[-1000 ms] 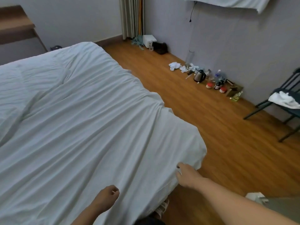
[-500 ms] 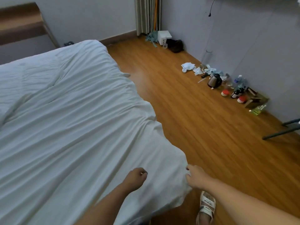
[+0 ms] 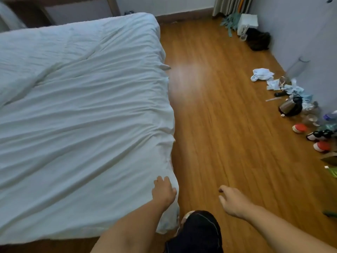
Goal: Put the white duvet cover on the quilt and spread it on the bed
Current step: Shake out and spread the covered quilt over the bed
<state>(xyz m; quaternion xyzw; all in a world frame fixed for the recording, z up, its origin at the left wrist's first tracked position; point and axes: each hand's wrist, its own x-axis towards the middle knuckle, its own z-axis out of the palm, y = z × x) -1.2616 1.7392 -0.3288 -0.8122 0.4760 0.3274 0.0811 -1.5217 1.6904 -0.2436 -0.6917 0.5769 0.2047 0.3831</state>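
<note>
The quilt in its white duvet cover lies spread over the bed, wrinkled, with its right edge hanging down the bed's side. My left hand rests on the near right corner of the cover, fingers apart and pressed flat on the fabric. My right hand hovers over the wooden floor to the right of the bed, fingers loosely spread, holding nothing. My dark-trousered leg shows below, between the arms.
Wooden floor runs along the bed's right side. Along the right wall lie a white cloth, a kettle, bottles and small red-and-white items. A white box and a dark bag sit near the curtain.
My right hand has let go of the cover's corner and moved right, out over the floor. My left hand has shifted onto that corner. The view has turned toward the bed's right side.
</note>
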